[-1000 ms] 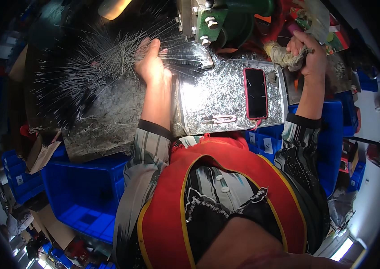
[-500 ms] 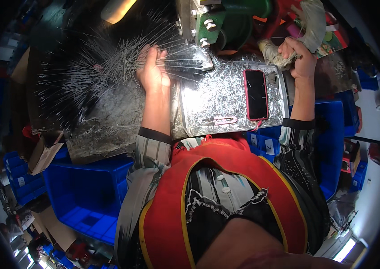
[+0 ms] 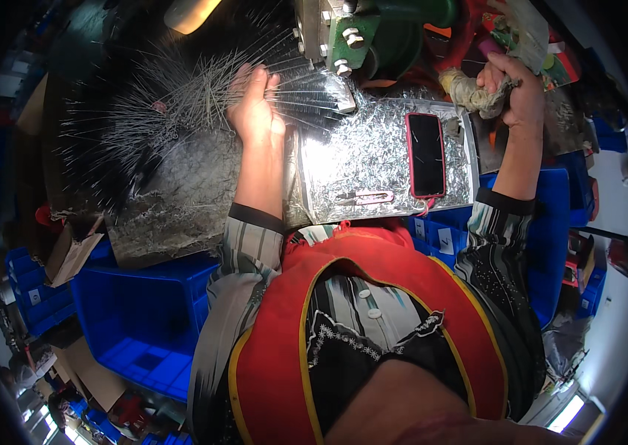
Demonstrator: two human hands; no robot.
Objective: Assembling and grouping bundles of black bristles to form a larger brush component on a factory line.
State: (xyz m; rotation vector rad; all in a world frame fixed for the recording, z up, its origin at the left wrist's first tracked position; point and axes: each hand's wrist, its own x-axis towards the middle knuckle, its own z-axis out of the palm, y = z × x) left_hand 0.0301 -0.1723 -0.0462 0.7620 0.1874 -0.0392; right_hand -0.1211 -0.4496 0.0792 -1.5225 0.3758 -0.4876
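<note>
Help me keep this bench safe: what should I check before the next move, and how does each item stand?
1. Left hand at the thin, straight silver metal wires: ok.
2. Its grip on them firm: cannot tell, partly hidden.
3. Right hand closed on the beige cloth-wrapped handle: ok.
4. Rectangular black phone in a red case off the shallow silver metal tray: not ok, lying there.
5. Small pink snips with dark blades off that tray: not ok, lying there too.

Mid-scene: open room above scrap-strewn metal tray (image 3: 373, 215); smartphone (image 3: 426, 156) low on its right. Far side: green bolted machine (image 3: 389, 48) blocks. Left: splayed wires (image 3: 180, 100) bristle.
</note>
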